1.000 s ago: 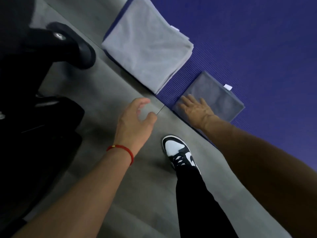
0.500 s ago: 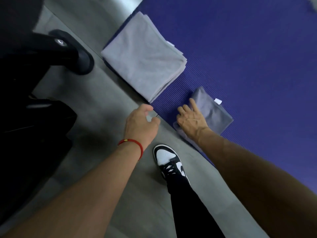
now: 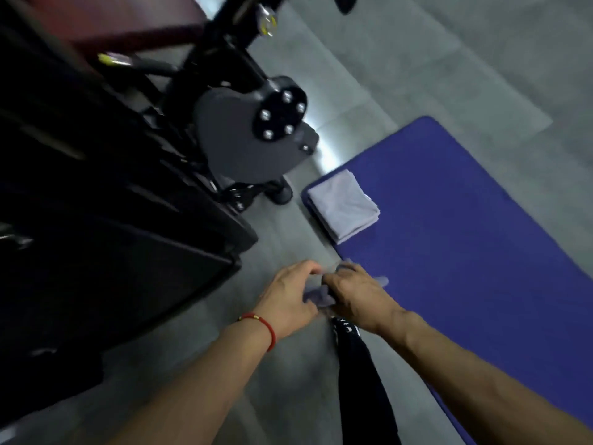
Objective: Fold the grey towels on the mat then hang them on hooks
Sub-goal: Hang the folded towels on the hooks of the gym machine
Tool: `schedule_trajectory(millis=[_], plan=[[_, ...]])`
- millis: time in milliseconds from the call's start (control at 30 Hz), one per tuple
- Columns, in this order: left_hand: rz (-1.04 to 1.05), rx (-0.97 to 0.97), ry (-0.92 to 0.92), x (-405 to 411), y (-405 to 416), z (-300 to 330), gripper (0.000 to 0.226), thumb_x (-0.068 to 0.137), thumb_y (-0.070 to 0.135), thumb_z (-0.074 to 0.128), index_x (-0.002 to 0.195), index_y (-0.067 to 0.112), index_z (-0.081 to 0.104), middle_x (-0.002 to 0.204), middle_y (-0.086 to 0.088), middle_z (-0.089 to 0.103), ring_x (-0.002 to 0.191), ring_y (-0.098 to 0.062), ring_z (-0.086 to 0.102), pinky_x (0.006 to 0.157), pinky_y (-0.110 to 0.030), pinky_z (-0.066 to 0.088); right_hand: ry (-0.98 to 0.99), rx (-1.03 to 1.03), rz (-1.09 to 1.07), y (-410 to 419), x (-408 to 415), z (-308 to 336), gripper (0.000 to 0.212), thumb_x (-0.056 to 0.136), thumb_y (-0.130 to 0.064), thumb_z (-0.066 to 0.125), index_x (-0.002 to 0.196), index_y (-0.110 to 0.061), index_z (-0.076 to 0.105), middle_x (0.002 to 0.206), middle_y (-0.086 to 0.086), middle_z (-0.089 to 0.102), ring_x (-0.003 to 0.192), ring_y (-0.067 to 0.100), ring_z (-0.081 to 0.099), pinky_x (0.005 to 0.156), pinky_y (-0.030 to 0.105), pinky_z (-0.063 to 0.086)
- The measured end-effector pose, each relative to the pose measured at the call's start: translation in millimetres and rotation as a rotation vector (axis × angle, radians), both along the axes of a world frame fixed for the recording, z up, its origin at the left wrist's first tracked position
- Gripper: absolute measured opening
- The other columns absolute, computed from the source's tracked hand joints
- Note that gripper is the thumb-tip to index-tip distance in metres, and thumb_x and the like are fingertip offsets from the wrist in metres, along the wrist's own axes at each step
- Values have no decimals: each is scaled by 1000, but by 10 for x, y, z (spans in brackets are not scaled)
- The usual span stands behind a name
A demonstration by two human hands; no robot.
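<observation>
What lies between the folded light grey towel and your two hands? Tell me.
In the head view, only a bare strip of the blue mat and its edge separates the folded light grey towel from the left hand and right hand, which grip the darker grey towel.

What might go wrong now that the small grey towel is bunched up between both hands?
The dark grey towel looks crumpled between the left hand and right hand, so its fold may already be lost. A loose end could slip to the floor. The black gym machine stands close on the left; carrying the towel past it, the person might bump it.
</observation>
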State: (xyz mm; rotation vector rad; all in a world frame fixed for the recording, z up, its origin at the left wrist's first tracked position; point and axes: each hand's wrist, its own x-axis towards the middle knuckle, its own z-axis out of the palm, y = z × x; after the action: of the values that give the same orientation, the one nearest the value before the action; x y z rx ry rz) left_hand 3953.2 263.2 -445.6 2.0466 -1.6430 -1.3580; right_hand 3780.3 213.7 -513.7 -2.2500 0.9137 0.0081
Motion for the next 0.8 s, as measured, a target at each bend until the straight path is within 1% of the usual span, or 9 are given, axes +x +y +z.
schedule_trajectory(millis=[67,133,233,367,467,567,633,700,800], plan=[[38,-32,42,277,536,541,45,80,17,74,123,19,59,118,3,65,110,-12,60,86,-16,44,-113,23,-20,344,251,632,25,82,-34,73,77,-20,53,73,4,59,69,18,50,62,23,36],[120,-104,76,569,1122,1019,43,75,27,75,115,24,61,107,10,68,99,-5,63,85,-27,51,-176,-20,31,736,542,1168,38,80,-45,75,76,-30,41,65,-7,50,60,10,39,54,26,26],[290,-222,93,974,2016,1582,32,76,30,74,107,28,66,97,15,69,92,-3,65,80,-32,53,-236,-18,130,1357,999,1761,37,82,-50,79,81,-31,48,72,-16,50,62,4,44,57,19,33],[495,-319,97,1480,3140,2107,17,84,18,71,99,26,66,89,10,71,82,-7,68,73,-32,56,-401,-44,194,2194,1584,2494,49,82,-58,78,117,-29,60,112,-13,58,101,0,57,84,15,44],[611,-448,91,1819,3883,2349,24,90,15,70,106,31,64,117,35,60,102,9,60,78,-14,47,-539,-110,197,2817,1983,2824,35,87,-49,76,113,-33,57,115,-15,52,106,4,56,88,18,46],[622,-539,68,2076,4395,2511,17,93,20,69,106,28,61,145,51,24,124,21,41,91,-5,41,-540,-125,268,3296,2400,2903,15,96,-45,63,107,-43,54,105,-25,54,97,1,56,85,32,49],[627,-552,61,2224,4639,2562,20,94,24,69,111,28,59,148,45,28,128,20,39,98,-4,40,-506,-120,365,3502,2686,2889,11,100,-46,55,111,-43,54,107,-26,56,99,0,57,88,37,50],[673,-538,123,2422,4801,2573,28,90,28,71,116,30,59,141,30,49,127,9,50,103,-16,45,-535,-5,419,3603,2960,2908,14,102,-42,55,113,-34,61,107,-20,60,101,6,61,85,36,53],[846,-530,314,2759,4963,2579,30,82,24,73,109,22,61,118,6,70,112,-10,66,92,-29,55,-584,72,414,3662,3361,2910,17,101,-39,57,107,-25,64,101,-14,63,97,11,64,81,34,55]])
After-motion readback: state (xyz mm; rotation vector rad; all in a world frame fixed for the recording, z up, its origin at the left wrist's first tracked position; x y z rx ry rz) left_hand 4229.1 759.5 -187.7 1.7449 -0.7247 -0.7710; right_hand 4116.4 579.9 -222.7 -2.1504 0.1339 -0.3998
